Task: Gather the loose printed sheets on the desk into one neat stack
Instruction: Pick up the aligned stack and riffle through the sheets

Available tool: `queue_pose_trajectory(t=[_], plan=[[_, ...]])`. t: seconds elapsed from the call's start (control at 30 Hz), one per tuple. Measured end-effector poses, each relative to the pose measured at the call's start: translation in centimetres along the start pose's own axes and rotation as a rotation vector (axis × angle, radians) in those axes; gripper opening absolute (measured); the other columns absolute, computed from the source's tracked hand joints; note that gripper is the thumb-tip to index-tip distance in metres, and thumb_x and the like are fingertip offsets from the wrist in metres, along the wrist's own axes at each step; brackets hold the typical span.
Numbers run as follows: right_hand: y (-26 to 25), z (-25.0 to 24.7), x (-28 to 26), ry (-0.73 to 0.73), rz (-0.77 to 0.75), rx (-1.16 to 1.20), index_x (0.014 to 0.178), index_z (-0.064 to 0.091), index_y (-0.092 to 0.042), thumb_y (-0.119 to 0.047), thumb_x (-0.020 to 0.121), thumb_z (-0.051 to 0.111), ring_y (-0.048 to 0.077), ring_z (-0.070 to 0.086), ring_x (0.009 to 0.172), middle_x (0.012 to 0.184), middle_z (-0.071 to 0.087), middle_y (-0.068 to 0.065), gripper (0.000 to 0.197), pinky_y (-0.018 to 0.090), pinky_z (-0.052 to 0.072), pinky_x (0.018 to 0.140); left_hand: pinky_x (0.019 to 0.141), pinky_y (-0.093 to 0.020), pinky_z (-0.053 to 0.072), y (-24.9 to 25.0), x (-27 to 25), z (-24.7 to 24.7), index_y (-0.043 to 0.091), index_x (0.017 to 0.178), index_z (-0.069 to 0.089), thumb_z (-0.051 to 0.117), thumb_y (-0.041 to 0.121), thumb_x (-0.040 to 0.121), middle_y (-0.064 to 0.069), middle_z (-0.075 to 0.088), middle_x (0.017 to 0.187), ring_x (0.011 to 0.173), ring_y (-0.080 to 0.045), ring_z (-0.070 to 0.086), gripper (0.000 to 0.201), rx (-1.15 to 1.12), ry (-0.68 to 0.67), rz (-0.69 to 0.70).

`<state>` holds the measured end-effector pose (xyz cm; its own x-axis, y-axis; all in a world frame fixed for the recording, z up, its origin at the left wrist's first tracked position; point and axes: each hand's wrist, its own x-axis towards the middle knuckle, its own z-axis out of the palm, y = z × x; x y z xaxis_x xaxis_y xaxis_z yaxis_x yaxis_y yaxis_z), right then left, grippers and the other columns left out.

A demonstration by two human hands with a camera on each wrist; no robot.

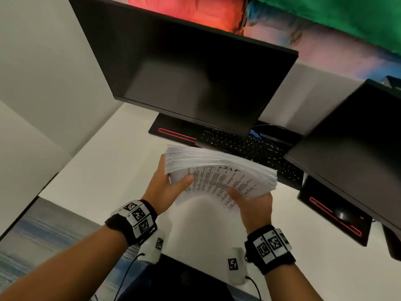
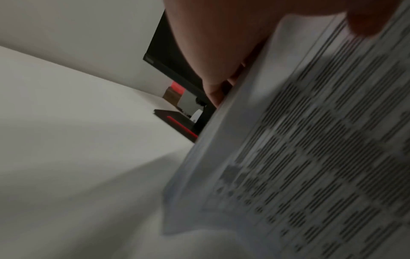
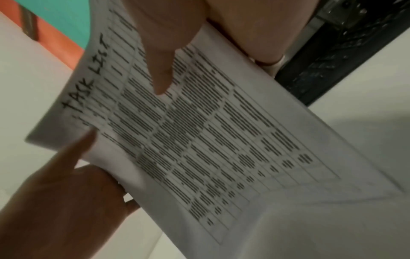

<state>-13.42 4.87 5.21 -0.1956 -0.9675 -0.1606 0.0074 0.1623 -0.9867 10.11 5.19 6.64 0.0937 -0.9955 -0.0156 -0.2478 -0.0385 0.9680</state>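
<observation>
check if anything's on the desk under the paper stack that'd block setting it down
Nothing visible does. Both the left hand and right hand hold the paper stack above bare white desk; the keyboard lies farther back, under the monitor.

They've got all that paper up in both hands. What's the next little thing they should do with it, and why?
Probably tip the stack of sheets on edge and tap it on the white desk. The left hand and right hand hold it off the desk, thumbs on the top page, and its far edges are fanned and uneven rather than flush.
</observation>
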Motion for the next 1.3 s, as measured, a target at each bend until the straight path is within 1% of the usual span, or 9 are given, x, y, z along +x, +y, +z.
queue_pose_trajectory(t=[0.1,0.27,0.47,0.63,0.73,0.87,0.97,1.1,1.3], plan=[[-2.2,0.2,-0.4,0.043,-0.119,0.087,0.121,0.059,-0.006,-0.043,0.050,0.094,0.014,0.074,0.093,0.100,0.075,0.005,0.087,0.029,0.062,0.073,0.078,-0.009,0.050,2.2,0.6,0.1,0.008,0.125,0.045,0.067,0.038,0.086,0.032,0.063,0.101,0.097,0.008,0.063,0.053,-0.132,0.061,0.192],[-4.8,0.9,-0.7,0.092,-0.225,0.242,0.109,0.058,-0.013,-0.027,0.083,0.060,0.011,0.070,0.085,0.093,0.066,0.003,0.029,0.024,0.056,0.067,0.074,-0.019,0.052,4.1,2.5,0.7,0.010,0.098,0.060,0.042,0.037,0.094,0.008,0.069,0.087,0.083,-0.008,0.066,0.033,-0.325,0.125,0.207],[-5.9,0.9,-0.3,0.122,-0.197,0.268,0.110,0.060,0.002,-0.009,0.097,0.044,0.005,0.066,0.069,0.071,0.067,-0.011,0.024,0.021,0.053,0.058,0.083,-0.033,0.047,4.1,3.9,-0.1,0.018,0.093,0.064,0.042,0.042,0.088,-0.004,0.065,0.092,0.090,-0.019,0.061,0.033,-0.347,0.096,0.158],[-5.7,0.9,-0.1,0.074,-0.183,0.245,0.104,0.062,-0.019,-0.025,0.087,0.056,0.016,0.068,0.078,0.085,0.066,-0.002,0.020,0.031,0.056,0.065,0.087,-0.043,0.050,3.9,4.0,-0.4,0.018,0.113,0.060,0.047,0.052,0.088,-0.016,0.063,0.105,0.096,-0.025,0.061,0.044,-0.344,0.016,0.123],[-4.8,0.4,0.1,-0.002,-0.169,0.158,0.113,0.056,-0.018,-0.026,0.066,0.087,0.017,0.072,0.090,0.102,0.066,0.005,0.057,0.026,0.059,0.068,0.085,-0.029,0.058,2.9,3.9,-1.3,0.026,0.131,0.044,0.070,0.049,0.077,-0.002,0.060,0.108,0.098,-0.014,0.064,0.064,-0.235,-0.100,0.124],[-3.3,0.2,0.3,-0.012,-0.034,0.101,0.124,0.055,-0.009,-0.005,0.055,0.087,0.027,0.071,0.101,0.111,0.069,0.016,0.077,0.036,0.061,0.076,0.097,-0.038,0.056,1.2,4.1,-1.7,0.011,0.135,0.049,0.092,0.023,0.064,-0.001,0.069,0.121,0.113,-0.011,0.068,0.084,-0.140,-0.234,-0.047],[-3.2,0.3,0.4,-0.009,-0.005,0.020,0.112,0.066,-0.015,0.000,0.064,0.085,0.019,0.074,0.097,0.103,0.076,0.005,0.054,0.042,0.062,0.081,0.101,-0.045,0.054,0.5,4.5,-1.5,0.017,0.131,0.059,0.087,0.030,0.074,0.002,0.070,0.124,0.117,-0.015,0.066,0.064,-0.054,-0.258,-0.012],[-3.5,0.0,-0.1,0.014,-0.022,0.007,0.094,0.071,-0.025,0.007,0.074,0.078,0.007,0.075,0.086,0.090,0.078,-0.011,0.038,0.025,0.061,0.072,0.097,-0.033,0.055,1.0,4.4,-1.2,0.040,0.117,0.066,0.077,0.021,0.085,0.014,0.071,0.117,0.112,-0.006,0.066,0.039,0.005,-0.220,0.057],[-1.4,1.4,-0.6,0.035,0.087,-0.142,0.099,0.067,-0.032,-0.007,0.086,0.072,-0.009,0.068,0.089,0.091,0.073,-0.016,0.029,0.015,0.058,0.077,0.097,-0.036,0.056,-1.6,3.3,-0.6,0.022,0.133,0.058,0.069,0.028,0.091,0.013,0.069,0.121,0.111,-0.002,0.066,0.044,0.026,-0.179,-0.076]])
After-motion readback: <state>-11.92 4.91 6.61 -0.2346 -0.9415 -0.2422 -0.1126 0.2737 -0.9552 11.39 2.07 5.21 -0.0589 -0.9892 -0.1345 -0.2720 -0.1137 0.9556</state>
